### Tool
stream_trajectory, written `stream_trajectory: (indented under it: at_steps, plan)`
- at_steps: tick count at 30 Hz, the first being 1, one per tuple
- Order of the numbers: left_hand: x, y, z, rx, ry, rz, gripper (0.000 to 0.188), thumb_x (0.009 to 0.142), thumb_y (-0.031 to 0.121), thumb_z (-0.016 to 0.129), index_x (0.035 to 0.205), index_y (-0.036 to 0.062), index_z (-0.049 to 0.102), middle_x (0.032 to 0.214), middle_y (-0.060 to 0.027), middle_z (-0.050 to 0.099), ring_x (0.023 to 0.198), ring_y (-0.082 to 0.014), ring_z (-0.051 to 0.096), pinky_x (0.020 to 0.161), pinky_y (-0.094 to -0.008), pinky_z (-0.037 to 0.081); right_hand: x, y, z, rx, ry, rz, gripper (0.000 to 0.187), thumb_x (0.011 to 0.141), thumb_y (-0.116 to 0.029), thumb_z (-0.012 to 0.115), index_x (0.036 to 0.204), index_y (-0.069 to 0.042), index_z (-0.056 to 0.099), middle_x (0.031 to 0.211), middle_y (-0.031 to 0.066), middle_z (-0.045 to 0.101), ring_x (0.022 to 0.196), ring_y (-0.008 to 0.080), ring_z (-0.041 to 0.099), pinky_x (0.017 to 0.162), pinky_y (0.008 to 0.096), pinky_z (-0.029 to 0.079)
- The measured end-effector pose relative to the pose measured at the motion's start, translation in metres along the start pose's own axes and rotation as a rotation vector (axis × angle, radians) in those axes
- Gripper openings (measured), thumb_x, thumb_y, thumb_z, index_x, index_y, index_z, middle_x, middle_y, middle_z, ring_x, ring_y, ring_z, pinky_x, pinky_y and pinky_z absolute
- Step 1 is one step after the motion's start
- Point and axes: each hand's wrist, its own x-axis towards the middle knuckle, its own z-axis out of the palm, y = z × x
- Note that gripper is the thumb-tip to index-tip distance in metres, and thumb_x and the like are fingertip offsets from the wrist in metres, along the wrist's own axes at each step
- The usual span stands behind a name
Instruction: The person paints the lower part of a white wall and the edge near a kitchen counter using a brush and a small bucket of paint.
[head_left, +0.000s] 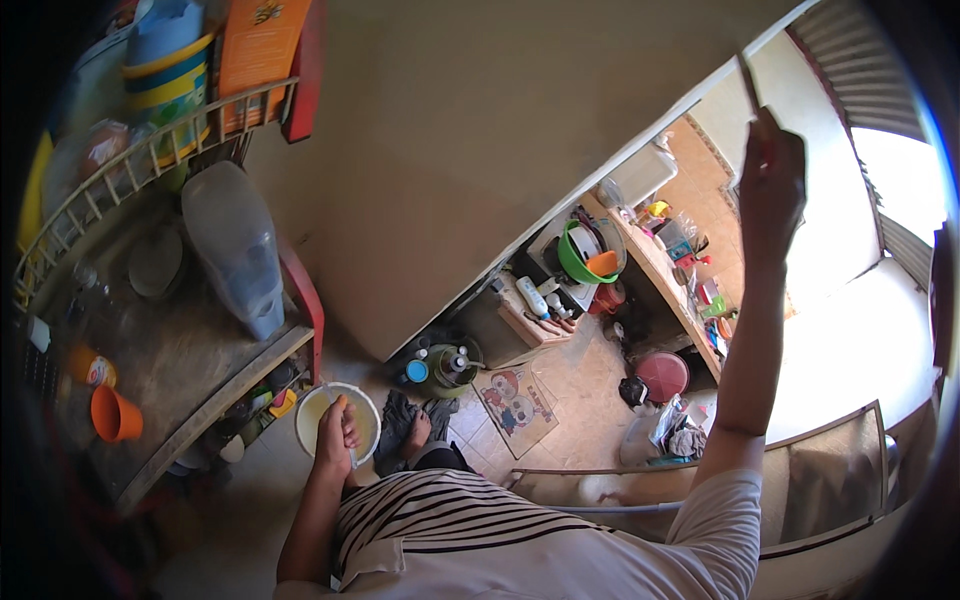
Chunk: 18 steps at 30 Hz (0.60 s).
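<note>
The pale round bowl (338, 420) is held low in front of the person's body, above the tiled floor (570, 385), and what looks like a yellowish liquid shows inside it. The left hand (337, 438) is closed on the bowl's near rim, thumb over the edge and fingers beneath. The right hand (772, 185) is raised high, fingers together around a thin dark stick-like thing (749, 82) whose tip stands close to the top edge of the doorway; what it is cannot be told at this size. By the look of it, the step in hand is a reach upward with the right arm while the bowl is merely carried, so the next move seems to call for keeping the bowl level while the body stretches, since a tilt would spill the contents. Beside the bowl, on the left, stands a red-framed shelf (305, 300) with an orange cup (115, 415) and a clear plastic container (232, 245).
</note>
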Motion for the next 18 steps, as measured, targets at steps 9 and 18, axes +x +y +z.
stream_trajectory:
  at_steps: [9, 18]
  plan:
    - [-0.008, -0.002, -0.004, -0.015, 0.040, -0.044, 0.031, 0.093, 0.043, 0.057, 0.089, 0.0122, 0.056, 0.056, 0.0078, 0.036, 0.042, -0.0056, 0.030, 0.044, -0.0228, 0.025, -0.123, -0.122, 0.016, 0.453, -0.463, 0.133, 0.027, 0.091, -0.007, 0.061, 0.118, -0.005, 0.061, 0.096, 0.0152, 0.060, 0.080, 0.0301, 0.063, 0.069, 0.0387, 0.051]
    - [-0.012, -0.007, -0.010, 0.007, 0.052, 0.010, 0.030, 0.095, 0.040, 0.056, 0.090, 0.0108, 0.055, 0.057, 0.0076, 0.037, 0.042, -0.0047, 0.030, 0.044, -0.0219, 0.025, -0.233, -0.195, 0.065, 0.837, -0.704, 0.569, 0.019, 0.088, -0.014, 0.064, 0.101, -0.001, 0.069, 0.081, 0.0166, 0.063, 0.069, 0.0274, 0.063, 0.063, 0.0343, 0.050]
